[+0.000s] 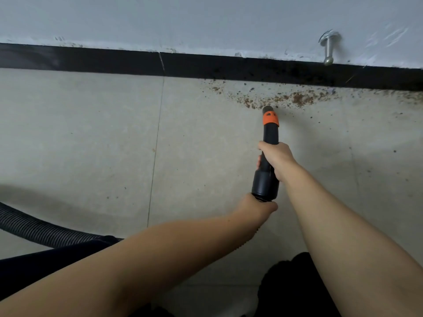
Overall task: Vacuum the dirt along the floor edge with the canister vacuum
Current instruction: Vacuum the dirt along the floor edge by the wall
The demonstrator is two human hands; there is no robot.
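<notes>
Mid-sweep: floor, skirting, dirt still along the edge.
Nozzle at the dirt's near fringe; right hand grips the wand, left hand wrapped on its rear end. Next: probably push in, track right.

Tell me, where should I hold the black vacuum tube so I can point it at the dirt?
Hold the vacuum tube like the person does: right hand round the narrow middle, left hand at the wide back end, coming from behind. That leaves the orange-ringed tip free to aim at the dirt.
</notes>
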